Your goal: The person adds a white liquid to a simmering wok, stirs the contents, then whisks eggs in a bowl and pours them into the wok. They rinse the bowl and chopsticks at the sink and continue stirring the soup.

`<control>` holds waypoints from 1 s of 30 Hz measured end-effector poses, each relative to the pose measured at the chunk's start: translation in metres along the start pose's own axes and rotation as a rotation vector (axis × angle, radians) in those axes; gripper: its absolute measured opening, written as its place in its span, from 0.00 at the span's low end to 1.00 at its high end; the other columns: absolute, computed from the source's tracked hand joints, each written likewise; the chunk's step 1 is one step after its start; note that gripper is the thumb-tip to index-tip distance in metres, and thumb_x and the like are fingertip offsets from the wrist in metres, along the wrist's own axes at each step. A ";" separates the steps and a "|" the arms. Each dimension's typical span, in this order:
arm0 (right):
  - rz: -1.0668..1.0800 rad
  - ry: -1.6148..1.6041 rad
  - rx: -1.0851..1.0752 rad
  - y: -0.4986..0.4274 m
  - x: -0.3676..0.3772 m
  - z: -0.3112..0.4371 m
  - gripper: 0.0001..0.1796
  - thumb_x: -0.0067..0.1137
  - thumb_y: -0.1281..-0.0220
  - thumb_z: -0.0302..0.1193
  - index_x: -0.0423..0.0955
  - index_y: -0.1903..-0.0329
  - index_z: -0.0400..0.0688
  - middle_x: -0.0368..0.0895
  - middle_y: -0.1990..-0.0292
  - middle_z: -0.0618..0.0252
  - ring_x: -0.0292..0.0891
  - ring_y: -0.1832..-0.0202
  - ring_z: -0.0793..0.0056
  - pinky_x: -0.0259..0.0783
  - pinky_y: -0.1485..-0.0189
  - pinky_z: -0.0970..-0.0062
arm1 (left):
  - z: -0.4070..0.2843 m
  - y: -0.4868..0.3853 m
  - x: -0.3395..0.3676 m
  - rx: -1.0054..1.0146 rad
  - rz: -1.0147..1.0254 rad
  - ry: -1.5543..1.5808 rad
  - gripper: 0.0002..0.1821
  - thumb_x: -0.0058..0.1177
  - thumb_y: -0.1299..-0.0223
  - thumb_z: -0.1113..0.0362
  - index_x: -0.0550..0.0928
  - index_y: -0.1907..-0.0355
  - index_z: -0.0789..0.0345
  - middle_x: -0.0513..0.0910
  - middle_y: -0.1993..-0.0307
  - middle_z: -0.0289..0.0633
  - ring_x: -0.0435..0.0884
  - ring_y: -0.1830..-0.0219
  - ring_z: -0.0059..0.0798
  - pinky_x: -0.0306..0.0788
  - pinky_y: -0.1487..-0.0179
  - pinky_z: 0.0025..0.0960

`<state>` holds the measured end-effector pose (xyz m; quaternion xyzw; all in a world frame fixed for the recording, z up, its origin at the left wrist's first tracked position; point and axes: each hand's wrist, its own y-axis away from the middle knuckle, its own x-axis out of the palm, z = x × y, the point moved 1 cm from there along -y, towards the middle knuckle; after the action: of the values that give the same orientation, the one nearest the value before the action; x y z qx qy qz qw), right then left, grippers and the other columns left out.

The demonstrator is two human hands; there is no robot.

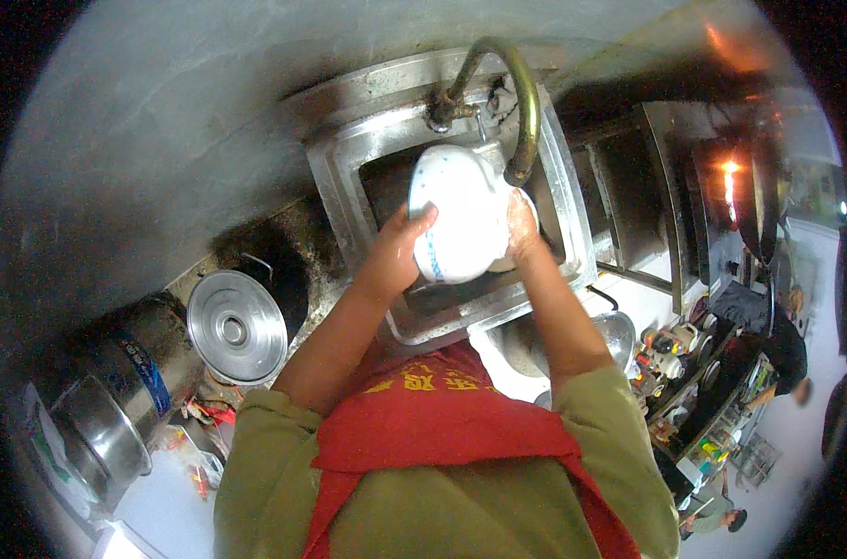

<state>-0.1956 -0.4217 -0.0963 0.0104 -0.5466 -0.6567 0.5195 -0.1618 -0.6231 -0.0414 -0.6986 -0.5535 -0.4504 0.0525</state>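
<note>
A white bowl with a blue-patterned rim (455,213) is held tilted over a stainless steel sink (437,328). On its left side my left hand (402,244) grips it, the thumb lying over the surface. My right hand (522,227) is at the right side, against the white dishware; glare hides how many pieces it holds, and its fingers are partly hidden. A curved brass-coloured faucet spout (528,98) arches above my right hand. Near the faucet's base, a small metal tap (469,112) sits beside a grey cloth (502,101).
At the left are a round metal lid (236,328), a large metal pot (102,433) and plastic bags (189,454). A metal bowl (613,339) and bottles (664,353) are to the right. Two people (790,349) are farther off, near shelving; a flame (730,185) burns at the upper right.
</note>
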 end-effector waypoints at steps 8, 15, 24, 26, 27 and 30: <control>-0.115 0.873 -0.701 0.056 -0.006 -0.052 0.34 0.47 0.34 0.44 0.51 0.33 0.41 0.64 0.41 0.55 0.65 0.42 0.60 0.62 0.40 0.63 | 0.062 -0.020 0.016 0.155 0.080 -1.237 0.21 0.50 0.37 0.58 0.70 0.46 0.69 0.81 0.57 0.48 0.79 0.55 0.36 0.70 0.48 0.39; -0.109 0.195 -0.329 0.091 -0.015 -0.041 0.29 0.51 0.43 0.38 0.60 0.40 0.42 0.70 0.47 0.57 0.68 0.47 0.59 0.68 0.48 0.58 | 0.074 -0.050 0.013 0.006 0.711 -0.712 0.35 0.39 0.36 0.42 0.64 0.37 0.69 0.59 0.35 0.56 0.55 0.31 0.47 0.50 0.30 0.38; -0.192 0.316 -0.557 0.077 -0.028 -0.028 0.33 0.49 0.47 0.31 0.55 0.36 0.43 0.68 0.46 0.56 0.69 0.47 0.62 0.70 0.49 0.64 | 0.068 -0.052 0.012 0.156 0.604 -1.513 0.33 0.44 0.39 0.46 0.61 0.33 0.58 0.65 0.39 0.55 0.62 0.36 0.52 0.56 0.35 0.45; -0.152 0.350 -0.459 0.079 -0.031 -0.011 0.33 0.49 0.47 0.32 0.56 0.36 0.43 0.70 0.48 0.56 0.70 0.48 0.62 0.72 0.52 0.66 | 0.064 -0.035 0.015 0.251 0.581 -1.182 0.34 0.45 0.39 0.44 0.62 0.35 0.60 0.67 0.41 0.58 0.66 0.40 0.54 0.62 0.38 0.46; -0.049 0.390 -0.415 0.080 -0.029 -0.006 0.33 0.50 0.47 0.32 0.57 0.36 0.43 0.71 0.49 0.56 0.71 0.49 0.62 0.72 0.53 0.67 | 0.064 -0.030 0.019 0.296 0.647 -1.327 0.33 0.45 0.39 0.44 0.63 0.36 0.61 0.68 0.42 0.58 0.68 0.42 0.56 0.63 0.39 0.47; -0.224 0.384 -0.248 0.085 -0.025 0.001 0.34 0.55 0.49 0.37 0.59 0.38 0.46 0.72 0.50 0.55 0.73 0.52 0.63 0.73 0.55 0.65 | 0.045 -0.028 0.015 0.226 0.843 -1.870 0.29 0.52 0.42 0.54 0.67 0.39 0.61 0.69 0.41 0.51 0.69 0.40 0.49 0.68 0.43 0.44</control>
<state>-0.1272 -0.3921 -0.0476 0.1316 -0.3485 -0.7583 0.5350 -0.1593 -0.5754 -0.0696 -0.8979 -0.1223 0.3827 -0.1800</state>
